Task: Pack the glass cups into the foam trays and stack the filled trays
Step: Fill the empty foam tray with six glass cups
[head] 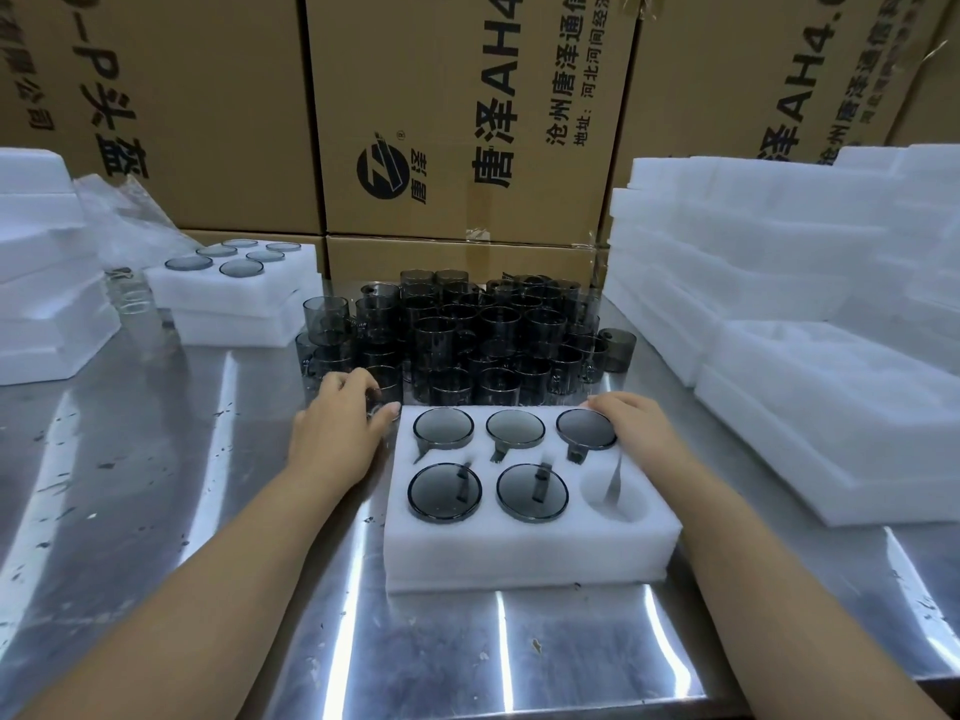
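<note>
Our left hand [340,428] grips a glass cup [387,389]; our right hand [634,426] rests relaxed on the foam tray [519,556]. We should seat it gently in the near-right pocket [621,504].

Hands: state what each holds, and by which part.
Left hand grips a glass cup round its side wall, beside the foam tray. Right hand holds nothing; it rests on the tray's far right corner.

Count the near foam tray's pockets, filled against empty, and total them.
Pockets of the foam tray holding a cup: 5
Empty pocket: 1
Total: 6 pockets
</note>
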